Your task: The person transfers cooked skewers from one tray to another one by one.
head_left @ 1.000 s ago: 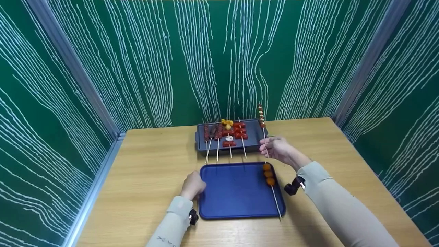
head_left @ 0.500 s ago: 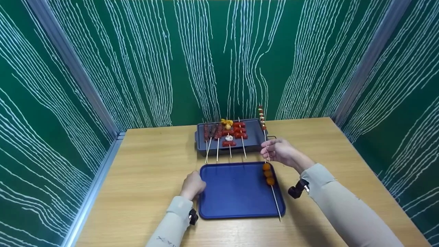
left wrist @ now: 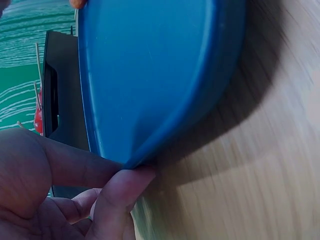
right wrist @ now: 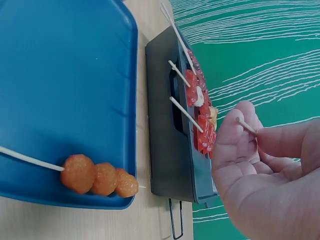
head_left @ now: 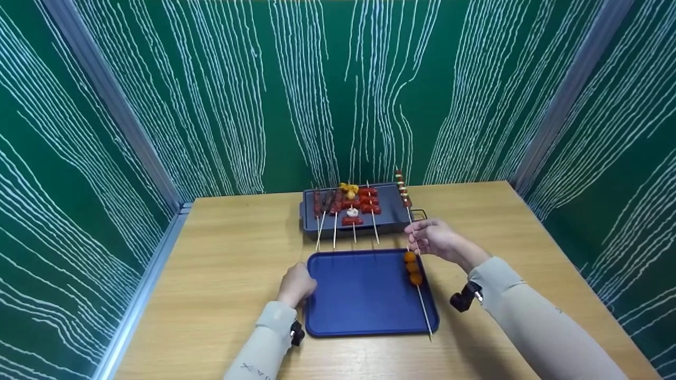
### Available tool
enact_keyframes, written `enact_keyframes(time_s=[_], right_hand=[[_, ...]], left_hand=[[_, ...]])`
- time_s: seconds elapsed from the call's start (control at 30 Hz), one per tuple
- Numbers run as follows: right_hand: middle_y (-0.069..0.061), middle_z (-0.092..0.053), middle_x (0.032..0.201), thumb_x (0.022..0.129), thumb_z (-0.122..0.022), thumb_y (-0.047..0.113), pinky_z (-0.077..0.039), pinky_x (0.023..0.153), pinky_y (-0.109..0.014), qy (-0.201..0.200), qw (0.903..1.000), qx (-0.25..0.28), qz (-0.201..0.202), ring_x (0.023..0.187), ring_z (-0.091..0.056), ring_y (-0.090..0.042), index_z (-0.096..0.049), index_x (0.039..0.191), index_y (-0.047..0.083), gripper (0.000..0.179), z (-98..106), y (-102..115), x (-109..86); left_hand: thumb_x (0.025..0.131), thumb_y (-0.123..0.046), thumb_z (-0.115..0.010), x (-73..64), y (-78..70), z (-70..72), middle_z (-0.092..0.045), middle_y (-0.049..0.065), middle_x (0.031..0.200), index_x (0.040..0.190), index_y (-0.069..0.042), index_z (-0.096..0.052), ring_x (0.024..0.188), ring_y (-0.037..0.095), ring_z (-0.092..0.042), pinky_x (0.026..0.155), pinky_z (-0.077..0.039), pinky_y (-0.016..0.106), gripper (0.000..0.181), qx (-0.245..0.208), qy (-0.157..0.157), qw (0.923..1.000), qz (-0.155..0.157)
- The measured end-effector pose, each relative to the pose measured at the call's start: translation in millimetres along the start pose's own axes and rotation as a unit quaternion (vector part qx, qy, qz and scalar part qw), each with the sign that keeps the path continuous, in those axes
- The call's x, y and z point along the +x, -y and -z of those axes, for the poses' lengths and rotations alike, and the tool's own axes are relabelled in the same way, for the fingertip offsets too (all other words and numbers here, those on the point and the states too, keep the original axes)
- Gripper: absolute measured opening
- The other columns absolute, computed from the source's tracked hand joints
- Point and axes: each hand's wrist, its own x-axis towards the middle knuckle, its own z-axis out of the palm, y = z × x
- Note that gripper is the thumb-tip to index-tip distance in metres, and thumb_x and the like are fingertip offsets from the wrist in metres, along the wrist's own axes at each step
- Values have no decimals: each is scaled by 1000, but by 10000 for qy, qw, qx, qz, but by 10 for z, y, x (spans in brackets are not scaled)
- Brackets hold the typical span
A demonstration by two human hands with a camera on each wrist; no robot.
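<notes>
My left hand (head_left: 297,285) pinches the left rim of a blue tray (head_left: 364,295); in the left wrist view thumb and finger (left wrist: 120,192) meet at its edge. My right hand (head_left: 441,241) pinches the bare stick of a skewer threaded with small red and pale pieces (head_left: 403,191). That skewer points away over the right end of a dark grill pan (head_left: 390,199). The stick's end (right wrist: 246,126) pokes out between the fingers in the right wrist view. On the tray's right side lies a skewer of orange balls (head_left: 412,267), its stick overhanging the front rim.
Several skewers lie on the pan: dark red meat (head_left: 336,200), a mixed one with a yellow piece (head_left: 349,188), and red sausages (head_left: 371,200). Their sticks overhang the near edge. A wire handle (head_left: 420,215) juts from the pan's right end. Green patterned walls (head_left: 338,95) enclose the wooden table (head_left: 232,253).
My right hand has come nearer and slightly right with its skewer, whose tip is lower and leans further left over the pan's right end. My left hand stays at the tray.
</notes>
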Motion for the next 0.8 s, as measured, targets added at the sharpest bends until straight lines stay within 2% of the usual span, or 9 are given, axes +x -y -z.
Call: enact_keyframes(time_s=[0.03,0.1,0.17,0.27,0.33,0.63,0.8], right_hand=[[-1,-65,83,103,-41,-9,-62,69,-25,11,10000,-43,2,71,-64,-12,-58,113,1,22,0,-6,-7],[-2,-65,83,104,-41,-9,-62,70,-25,20,9999,-99,-36,72,-64,-12,-58,114,1,22,5,-23,-19],[-2,-65,85,104,-40,-8,-62,71,-25,67,9998,-196,-58,73,-64,-11,-58,116,1,23,12,-38,-36],[-2,-65,88,105,-37,-7,-62,71,-25,43,9996,-251,-146,74,-64,-12,-57,119,0,25,23,-66,-57],[-2,-65,89,105,-36,-7,-62,72,-25,32,9994,-295,-175,74,-64,-12,-57,120,-1,26,32,-83,-74],[-1,-65,82,103,-39,-8,-62,69,-25,-59,9984,-436,-344,69,-63,-12,-60,116,-1,25,19,-145,-124],[-2,-66,82,102,-38,-9,-62,70,-27,-103,9972,-583,-468,69,-64,-13,-60,115,-1,27,3,-188,-169]], left_hand=[[86,5,-56,4,0,5,-72,29,92,103,9,-69,39,20,-57,33,-50,32,21,-35,17,10000,19],[86,3,-55,95,99,-54,-71,29,91,101,7,-68,38,20,-56,31,-49,31,21,-22,21,9999,-119],[85,3,-54,96,98,-48,-71,28,87,96,6,-68,37,20,-56,31,-49,31,18,-10,21,9999,-123],[85,3,-54,89,89,-42,-69,25,80,91,3,-68,36,19,-55,31,-47,29,15,38,18,9999,-113],[85,5,-55,-6,-19,24,-69,22,78,89,3,-68,36,19,-54,32,-47,29,13,48,27,10000,46],[88,4,-57,-22,-29,7,-70,24,87,97,4,-69,39,18,-52,30,-42,26,14,138,16,9998,116],[87,5,-57,-23,-26,5,-70,24,88,96,5,-69,39,19,-53,30,-43,27,15,137,-13,9999,16]])
